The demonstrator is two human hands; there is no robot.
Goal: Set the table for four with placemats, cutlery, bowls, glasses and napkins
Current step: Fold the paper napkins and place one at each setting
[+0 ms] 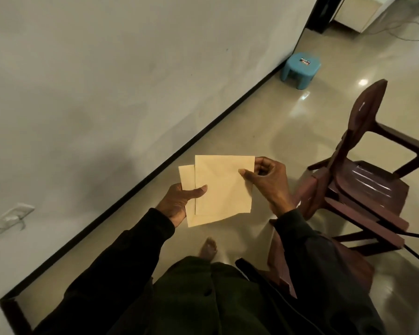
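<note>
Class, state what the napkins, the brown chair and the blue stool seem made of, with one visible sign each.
The napkins: probably matte paper or thin cloth, crisp-edged cream squares, faintly creased; chair: likely moulded plastic, glossy, ribbed seat catches highlights; stool: likely plastic, smooth one-piece shape, uniform blue.

Tan napkins (221, 189) — stacked, offset, flat

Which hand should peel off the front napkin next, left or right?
Right, probably. The right hand pinches the front napkin at its right edge. The left hand grips both napkins at their left side, thumb across them, so it suits holding the rear napkin back.
</note>
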